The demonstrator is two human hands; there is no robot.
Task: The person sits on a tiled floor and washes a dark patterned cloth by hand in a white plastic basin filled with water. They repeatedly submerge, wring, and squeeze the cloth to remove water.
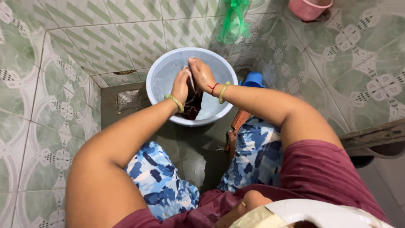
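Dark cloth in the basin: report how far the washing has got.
Done: the dark cloth is wet and sits in water in the light blue basin, and the floor beside it is wet. In hand: the left hand and right hand press a fold of it together above the water. Left: the cloth is not yet out of the basin; no wrung or hung cloth is in view.

- Basin (pixel 162 74): smooth pale-blue plastic, slight sheen.
- Garment (pixel 195 103): dark cloth, wet.
- Wall tiles (pixel 126 33): glazed ceramic, glossy.
- Floor (pixel 185 147): dark, matt, wet.
- Drain cover (pixel 128 100): dull metal.
- Bag (pixel 233 21): thin green plastic, shiny.
- Bucket (pixel 308 8): pink plastic.
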